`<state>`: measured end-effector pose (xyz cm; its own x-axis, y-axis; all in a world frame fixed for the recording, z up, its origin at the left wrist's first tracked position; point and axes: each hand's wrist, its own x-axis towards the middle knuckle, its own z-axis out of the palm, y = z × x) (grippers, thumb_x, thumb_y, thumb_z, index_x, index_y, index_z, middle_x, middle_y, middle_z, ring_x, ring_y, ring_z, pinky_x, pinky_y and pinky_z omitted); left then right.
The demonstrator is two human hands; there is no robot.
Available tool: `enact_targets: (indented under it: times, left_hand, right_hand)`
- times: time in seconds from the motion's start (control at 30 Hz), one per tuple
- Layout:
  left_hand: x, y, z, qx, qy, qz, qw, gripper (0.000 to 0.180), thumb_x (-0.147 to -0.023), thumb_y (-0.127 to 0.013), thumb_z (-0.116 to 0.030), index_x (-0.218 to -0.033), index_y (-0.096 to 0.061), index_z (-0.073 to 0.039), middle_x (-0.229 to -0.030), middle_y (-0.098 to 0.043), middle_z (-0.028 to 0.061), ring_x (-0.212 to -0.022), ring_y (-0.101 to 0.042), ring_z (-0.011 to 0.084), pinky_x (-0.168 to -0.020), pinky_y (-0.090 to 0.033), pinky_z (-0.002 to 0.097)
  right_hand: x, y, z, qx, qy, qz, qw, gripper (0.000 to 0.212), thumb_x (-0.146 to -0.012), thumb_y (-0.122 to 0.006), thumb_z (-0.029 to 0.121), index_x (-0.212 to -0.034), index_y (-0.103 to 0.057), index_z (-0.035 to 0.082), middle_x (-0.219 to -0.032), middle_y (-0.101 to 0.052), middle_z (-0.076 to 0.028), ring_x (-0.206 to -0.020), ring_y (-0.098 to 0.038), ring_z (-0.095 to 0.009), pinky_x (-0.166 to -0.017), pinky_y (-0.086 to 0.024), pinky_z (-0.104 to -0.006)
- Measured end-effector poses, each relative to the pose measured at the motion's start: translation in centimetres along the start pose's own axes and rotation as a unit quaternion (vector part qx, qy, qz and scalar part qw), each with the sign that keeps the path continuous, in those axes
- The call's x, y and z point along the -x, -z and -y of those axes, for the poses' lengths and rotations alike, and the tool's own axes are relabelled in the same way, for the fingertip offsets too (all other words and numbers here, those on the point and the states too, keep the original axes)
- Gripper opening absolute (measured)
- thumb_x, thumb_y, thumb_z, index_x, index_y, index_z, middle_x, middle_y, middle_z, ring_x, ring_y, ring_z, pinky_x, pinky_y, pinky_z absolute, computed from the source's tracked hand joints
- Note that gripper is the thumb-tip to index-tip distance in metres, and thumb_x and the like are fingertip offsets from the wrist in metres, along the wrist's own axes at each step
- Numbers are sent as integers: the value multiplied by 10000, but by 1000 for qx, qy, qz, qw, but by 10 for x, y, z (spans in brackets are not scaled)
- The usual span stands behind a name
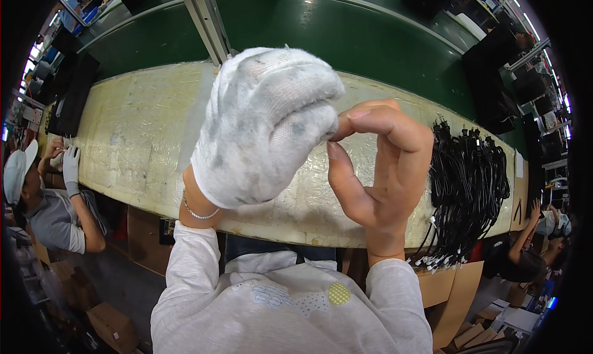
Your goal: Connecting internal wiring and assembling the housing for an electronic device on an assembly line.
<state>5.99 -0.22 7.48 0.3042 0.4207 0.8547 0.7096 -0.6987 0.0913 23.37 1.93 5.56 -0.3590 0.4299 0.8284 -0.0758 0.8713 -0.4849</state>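
Background, head view: workshop with a green surface [346,33] running beyond the counter [142,119], and a pale metal post [204,20] rising at the counter's far edge
Counter top: pale and yellowish, with a shiny, wrinkled, film-like covering
White glove [241,150]: worn on the left hand [265,113], seen above the middle of the counter; its fabric is smudged grey in several places
Left hand: raised, fingers folded over toward the right inside the glove; whether anything lies within the fold cannot be told
Right hand [395,169]: bare, thumb and forefinger bent into a ring, their tips close together at the glove's rightmost tip; the forefinger appears to touch the fabric, but whether the two pinch it cannot be told
Left wrist: pale beaded bracelet [201,215] just below the glove's cuff
Shirt [272,326]: light grey, long-sleeved, with a yellow-green dotted round patch [339,293] on the front
Black cables [466,181]: heaped on the counter to the right of the right hand, with white connectors [441,261] at the near edge
Left side: a co-worker [46,215] in a pale cap [21,169], with a gloved hand [70,162] by the counter's end
Right side: another co-worker [519,255] in a dark top, beyond the cables
Floor: a cardboard box [114,326] at lower left
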Motion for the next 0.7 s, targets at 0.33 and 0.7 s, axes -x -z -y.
enact_targets:
  times: [0.33, 0.7]
  left_hand:
    - [-1, -1, 10, -31, -51, -33, 998, 168, -718, -705, -83, -801, -560, -78, -967, -625, 91, -926, -634, 297, -796, -504, 411]
    - [-6, 4, -1, -14, -26, -32, 999, 290, -610, -782, -141, -872, -679, -71, -973, -639, 75, -940, -619, 295, -801, -502, 384]
  right_hand:
    - [2, -1, -1, 1, -39, -28, 999, 476, -743, -610, -168, -1158, -424, -27, -1019, -544, -144, -869, -606, -200, -829, -470, -310]
    - [0, -1, 2, -10, -32, -24, 999, 496, -737, -608, -174, -1169, -417, -22, -1011, -540, -150, -856, -609, -206, -832, -471, -321]
